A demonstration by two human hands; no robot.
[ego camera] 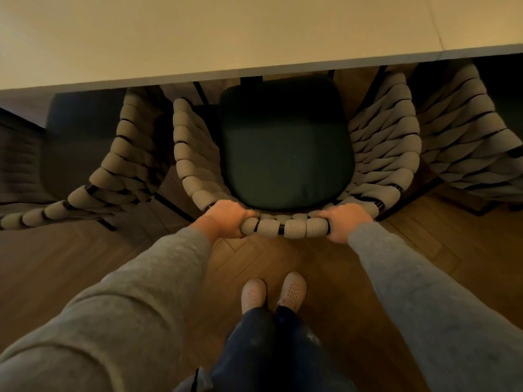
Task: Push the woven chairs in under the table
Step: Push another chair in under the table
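Left hand [226,219] and right hand [343,222] each grip the top rail of the middle woven chair [382,154], whose dark seat cushion [285,154] lies partly under the surface [226,38]. Neighbouring woven chairs stand close at left [119,171] and right [467,142], apparently just beside it; shoes [273,292] rest on the wooden floor [70,264].

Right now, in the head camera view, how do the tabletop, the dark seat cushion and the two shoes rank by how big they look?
1. Tabletop, the largest; it spans the whole width.
2. Seat cushion.
3. Left shoe and right shoe: smallest, and alike in size, so unranked.

This is apparent size only; the wide lens distorts.
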